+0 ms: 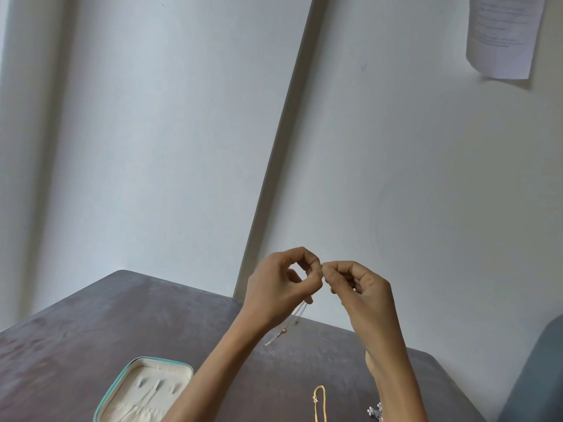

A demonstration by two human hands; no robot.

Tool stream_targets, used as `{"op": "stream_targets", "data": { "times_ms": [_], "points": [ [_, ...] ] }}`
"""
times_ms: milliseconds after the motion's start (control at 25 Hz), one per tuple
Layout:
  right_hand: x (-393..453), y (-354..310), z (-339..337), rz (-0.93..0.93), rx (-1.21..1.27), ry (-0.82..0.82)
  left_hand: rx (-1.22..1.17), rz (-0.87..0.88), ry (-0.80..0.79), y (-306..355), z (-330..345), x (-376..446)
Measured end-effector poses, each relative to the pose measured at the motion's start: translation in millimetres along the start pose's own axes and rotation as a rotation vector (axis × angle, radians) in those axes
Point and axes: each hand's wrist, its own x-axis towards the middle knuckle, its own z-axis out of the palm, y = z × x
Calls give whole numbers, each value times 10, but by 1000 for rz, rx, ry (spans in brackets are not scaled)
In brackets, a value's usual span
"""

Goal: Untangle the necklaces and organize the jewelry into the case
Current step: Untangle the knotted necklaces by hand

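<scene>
Both hands are raised above the table, fingertips meeting. My left hand [281, 280] and my right hand [359, 286] each pinch the top of a thin silver necklace [297, 315]. Its chain hangs down between my wrists, and a small pendant [284, 330] dangles near its lower end. The open jewelry case [120, 388], teal-edged with a cream lining, lies at the lower left, partly hidden by my left forearm. A gold chain [320, 403] lies on the table between my forearms. A small pearl-like piece [375, 411] sits by my right forearm.
The grey table [91, 324] stands against a white wall, with its far edge just behind my hands. A grey-blue chair or cushion [536, 376] fills the lower right corner. A sheet of paper [505, 35] hangs on the wall at the upper right.
</scene>
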Motion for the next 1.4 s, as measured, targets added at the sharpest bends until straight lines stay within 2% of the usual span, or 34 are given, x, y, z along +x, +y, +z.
{"op": "stream_targets", "data": {
  "times_ms": [160,400,720,960,1080,1240,1400],
  "points": [
    [-3,-8,-65,-78,-61,35,79,-24,-2,19,-2,-3],
    [-29,-1,-145,-291,-475,81,171,-59,-25,27,-13,-11],
    [0,80,-125,-425,-770,98,367,5,-84,39,3,-21],
    [22,110,-77,-470,-766,143,285,-25,-98,49,-11,-23],
    [35,142,-125,-468,-756,114,280,-27,-93,65,33,-41],
    [23,169,-102,-346,-631,86,227,-35,-70,75,27,-22],
    [25,181,-7,-304,-567,48,182,-56,-56,46,-64,-10]
  ]
}}
